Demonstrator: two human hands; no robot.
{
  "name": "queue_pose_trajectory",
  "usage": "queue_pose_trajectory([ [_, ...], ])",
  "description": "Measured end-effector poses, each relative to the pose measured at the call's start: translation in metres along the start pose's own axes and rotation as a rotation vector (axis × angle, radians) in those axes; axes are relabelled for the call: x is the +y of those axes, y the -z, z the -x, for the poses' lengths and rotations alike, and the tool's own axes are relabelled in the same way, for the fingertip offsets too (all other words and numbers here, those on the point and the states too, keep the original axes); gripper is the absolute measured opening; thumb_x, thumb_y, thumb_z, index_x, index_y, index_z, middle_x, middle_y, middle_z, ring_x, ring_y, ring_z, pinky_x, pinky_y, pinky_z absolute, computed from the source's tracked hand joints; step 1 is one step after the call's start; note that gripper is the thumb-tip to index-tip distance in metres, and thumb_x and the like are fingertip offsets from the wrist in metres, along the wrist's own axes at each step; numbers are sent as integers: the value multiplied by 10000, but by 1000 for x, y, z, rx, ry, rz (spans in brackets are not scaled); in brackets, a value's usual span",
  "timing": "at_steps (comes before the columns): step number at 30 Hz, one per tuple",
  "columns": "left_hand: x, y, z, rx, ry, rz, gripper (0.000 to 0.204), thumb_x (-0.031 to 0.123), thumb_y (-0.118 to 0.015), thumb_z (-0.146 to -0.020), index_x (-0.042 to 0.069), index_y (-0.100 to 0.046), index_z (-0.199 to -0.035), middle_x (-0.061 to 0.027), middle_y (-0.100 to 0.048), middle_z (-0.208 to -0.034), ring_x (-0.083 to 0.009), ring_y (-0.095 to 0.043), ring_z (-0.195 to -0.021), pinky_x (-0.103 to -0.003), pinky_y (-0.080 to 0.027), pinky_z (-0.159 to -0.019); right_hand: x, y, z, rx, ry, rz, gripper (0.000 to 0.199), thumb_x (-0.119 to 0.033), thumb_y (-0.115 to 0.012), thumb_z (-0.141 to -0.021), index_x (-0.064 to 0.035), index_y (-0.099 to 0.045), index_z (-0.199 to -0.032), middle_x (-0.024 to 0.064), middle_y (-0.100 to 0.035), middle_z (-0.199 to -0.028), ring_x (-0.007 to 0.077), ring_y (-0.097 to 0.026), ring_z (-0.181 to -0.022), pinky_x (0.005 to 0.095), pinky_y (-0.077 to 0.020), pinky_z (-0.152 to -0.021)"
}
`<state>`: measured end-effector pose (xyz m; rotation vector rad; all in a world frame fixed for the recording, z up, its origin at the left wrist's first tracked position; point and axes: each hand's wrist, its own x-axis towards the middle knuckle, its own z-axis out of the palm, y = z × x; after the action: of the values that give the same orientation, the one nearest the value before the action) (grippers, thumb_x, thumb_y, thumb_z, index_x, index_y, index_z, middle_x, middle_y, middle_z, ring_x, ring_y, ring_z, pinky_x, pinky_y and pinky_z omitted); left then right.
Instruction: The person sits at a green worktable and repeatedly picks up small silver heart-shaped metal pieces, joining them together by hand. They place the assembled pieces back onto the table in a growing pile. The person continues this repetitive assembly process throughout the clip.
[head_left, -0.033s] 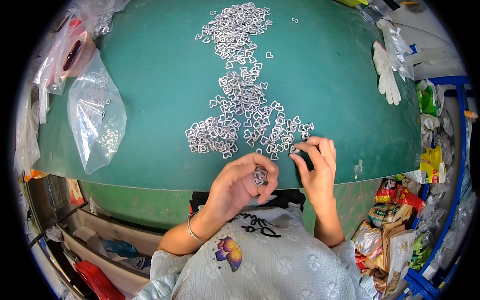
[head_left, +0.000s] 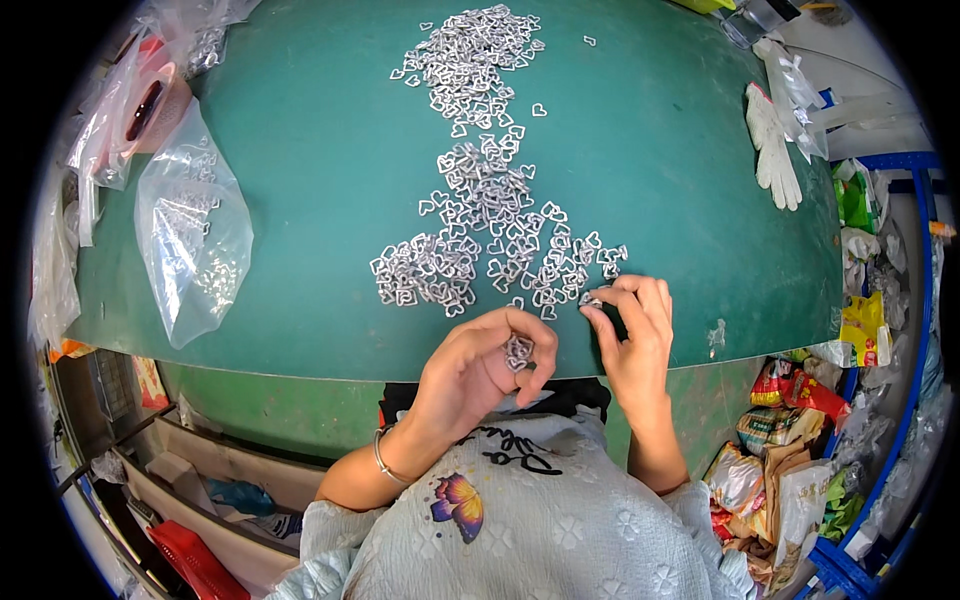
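Below centre: left hand (head_left: 465,362) curls round metal hearts (head_left: 518,352), right hand (head_left: 638,325) pinches more. Probably light, stiff, slick; take rims.

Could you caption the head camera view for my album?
The left hand cups silver heart-shaped pieces while the right hand pinches at another on a green tabletop.

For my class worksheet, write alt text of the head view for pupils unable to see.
A left hand cradles small silver heart-shaped pieces while the right hand pinches another at the edge of a loose pile on a green table. A clear bag lies left, a white glove right.
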<state>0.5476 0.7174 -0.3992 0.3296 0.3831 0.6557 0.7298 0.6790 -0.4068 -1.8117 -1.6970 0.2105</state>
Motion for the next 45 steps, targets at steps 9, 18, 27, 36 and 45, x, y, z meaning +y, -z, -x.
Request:
queue_pose_trajectory([
  [9,-7,-6,2,185,78,-311,242,173,-520,-898,-21,-580,-1030,-29,-538,-775,-70,-430,-593,-191,-341,-505,-7,8,6,74,-175,-577,169,64,-660,-648,4,-672,-806,86,-597,-789,190,-528,-738,274,-413,-646],
  [18,-3,-11,7,166,-44,-517,221,10,-607,-818,-12,-598,-1038,8,-558,-836,-28,-485,-731,-157,-411,-606,-23,14,5,-10,137,-629,168,35,-701,-617,-2,-675,-779,87,-631,-794,208,-535,-720,294,-431,-628],
  [27,-4,-12,7,128,-171,-513,184,-61,-603,-793,-28,-599,-974,16,-516,-789,-22,-424,-680,-181,-374,-560,-28,15,8,-7,22,-691,188,57,-710,-611,18,-656,-787,100,-629,-790,221,-551,-718,303,-436,-640],
  [36,-1,-13,11,166,194,-414,86,72,-563,-850,-12,-569,-870,-40,-530,-771,-61,-434,-647,-200,-357,-549,-26,17,10,-104,-39,-742,150,64,-680,-640,31,-639,-781,98,-616,-754,209,-548,-706,291,-430,-635],
  [45,2,-7,5,-61,155,-63,199,13,-435,-820,-48,-580,-941,-99,-584,-807,-95,-473,-588,-205,-365,-499,18,8,-14,181,-107,-43,184,11,-594,-755,-24,-636,-930,108,-563,-917,252,-507,-851,310,-400,-753],
])
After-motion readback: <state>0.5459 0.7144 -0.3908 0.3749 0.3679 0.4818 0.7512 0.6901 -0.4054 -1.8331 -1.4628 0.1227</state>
